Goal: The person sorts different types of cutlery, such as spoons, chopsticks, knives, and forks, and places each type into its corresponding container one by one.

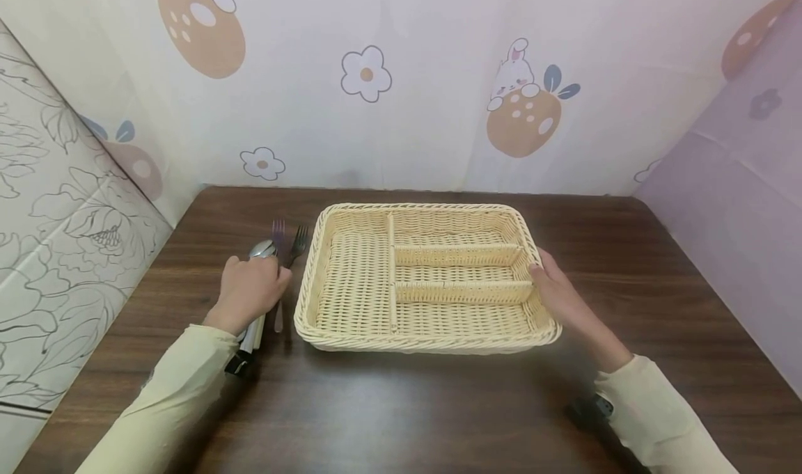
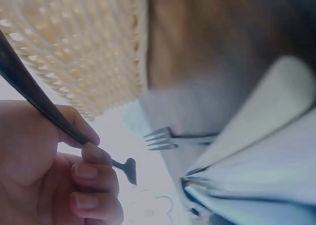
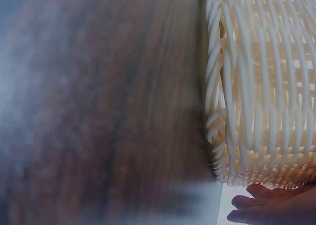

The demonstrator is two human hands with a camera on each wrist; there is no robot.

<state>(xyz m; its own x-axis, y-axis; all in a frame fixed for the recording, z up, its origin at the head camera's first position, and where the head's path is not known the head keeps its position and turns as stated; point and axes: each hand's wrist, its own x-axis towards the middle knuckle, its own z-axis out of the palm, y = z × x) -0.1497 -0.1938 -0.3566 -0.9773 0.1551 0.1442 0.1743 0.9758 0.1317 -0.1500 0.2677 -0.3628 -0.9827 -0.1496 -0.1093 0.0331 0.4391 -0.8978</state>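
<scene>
A cream wicker basket [image 1: 354, 272], split by dividers into one large left compartment and three narrow right ones, is on the dark wooden table. My left hand [image 1: 250, 286] pinches the handle of a dark fork [image 2: 49, 106] between thumb and fingers; its tines point away, left of the basket. Beneath and beside this hand lie another fork [image 1: 278, 230], a spoon [image 1: 262, 248] and pale handles [image 1: 253, 335], partly hidden by the hand and wrist. My right hand [image 1: 557, 289] holds the basket's right side, thumb at the rim and fingers against the outer wall [image 3: 266, 101].
The brown table [image 1: 401, 411] reaches a patterned curtain [image 1: 426, 112] at the back. A flower-print panel [image 1: 75, 251] borders the left side and a lilac curtain [image 1: 733, 182] the right.
</scene>
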